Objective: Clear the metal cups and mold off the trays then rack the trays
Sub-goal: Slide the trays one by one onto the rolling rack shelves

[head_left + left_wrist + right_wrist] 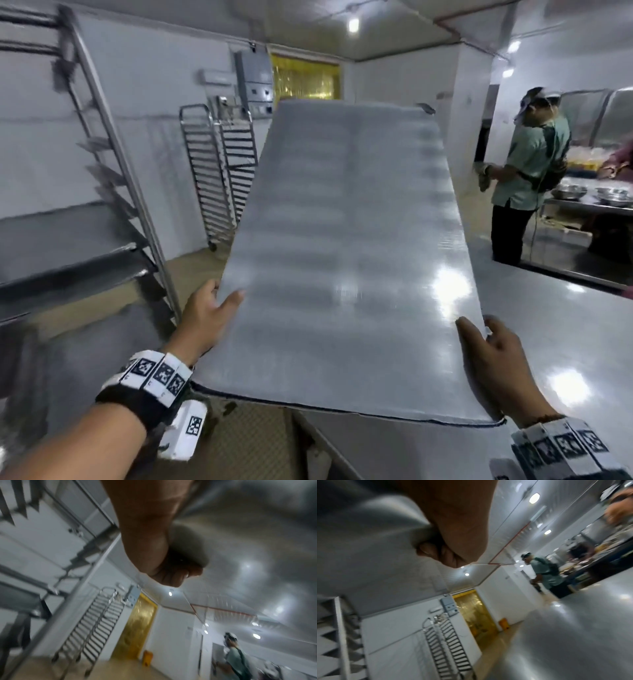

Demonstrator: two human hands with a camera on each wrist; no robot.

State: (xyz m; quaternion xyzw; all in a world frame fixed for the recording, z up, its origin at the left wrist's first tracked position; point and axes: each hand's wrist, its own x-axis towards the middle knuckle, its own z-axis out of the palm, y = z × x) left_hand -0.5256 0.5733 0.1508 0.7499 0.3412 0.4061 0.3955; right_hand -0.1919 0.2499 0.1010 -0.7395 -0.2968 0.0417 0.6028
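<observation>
Bare flat grey metal tray, nothing left on it, gripped by my left hand and right hand; racking into the tall steel rack remains.

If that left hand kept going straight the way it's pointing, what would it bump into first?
Probably nothing close. The left hand grips the tray's left edge and points ahead over open floor. The first thing in that line looks like the wheeled rack by the far wall, though depth is hard to judge. The nearer rack stands left of that line.
</observation>
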